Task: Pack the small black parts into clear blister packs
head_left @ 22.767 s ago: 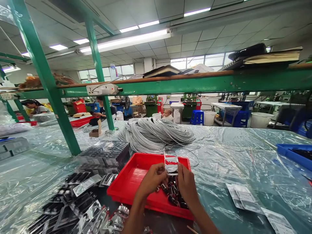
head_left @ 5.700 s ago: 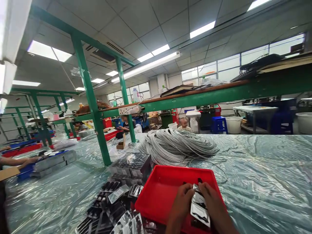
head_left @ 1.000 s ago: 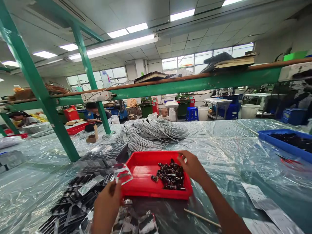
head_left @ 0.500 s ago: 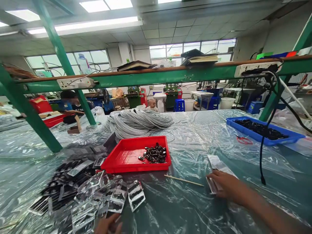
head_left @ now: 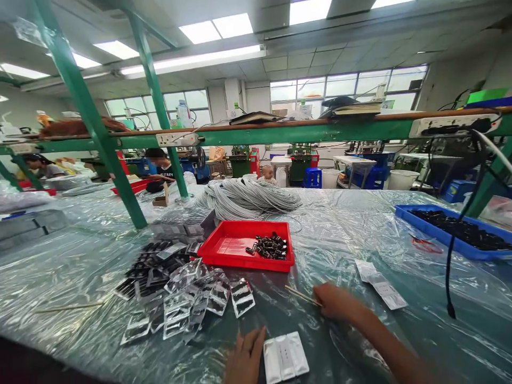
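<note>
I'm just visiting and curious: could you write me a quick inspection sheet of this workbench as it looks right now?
Surface: table covered in wrinkled clear plastic sheeting.
Job's things: white strip of blister packs at the near edge; thin wooden stick; red tray holding small black parts.
Clutter: pile of clear blister packs; loose white strips; blue tray of black parts.
Grippers: left hand lies flat beside the white strip; right hand touches the stick's end.
Cables: grey wire coil; black cord hanging down.
Surroundings: green shelf frame; other people at benches behind.
</note>
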